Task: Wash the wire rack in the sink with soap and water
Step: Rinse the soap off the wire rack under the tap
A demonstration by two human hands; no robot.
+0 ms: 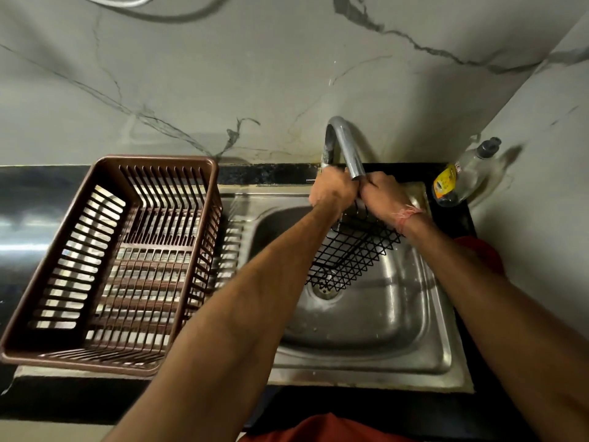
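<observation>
Gripping the far end of the black wire rack [353,250], both hands met directly under the spout of the curved chrome tap [345,148]. The left hand [333,191] had its fingers curled over the rack's upper edge, and the right hand [384,197] was closed on the same edge just beside it, the two nearly touching. A pinkish-red thread was tied round the right wrist.

The rack stood tilted inside the steel sink [414,330], its top edge raised to the spout and its lower end reaching down to the drain [325,290] at the basin floor. Its mesh formed a diamond grid. Whether water ran from the spout could not be told, as the hands hid its mouth.

On the dark desk [28,193] to the left of the sink sat a brown slatted plastic dish basket [105,269], partly over the sink's ribbed draining board. At the far right corner lay a clear dish-soap bottle [468,173] with a dark cap and a yellow label; the printing on the label was too small and blurred to read, and no brand could be made out. A red object [481,253] showed beyond the right forearm, mostly hidden. Grey veined marble covered the wall [223,74] behind.
</observation>
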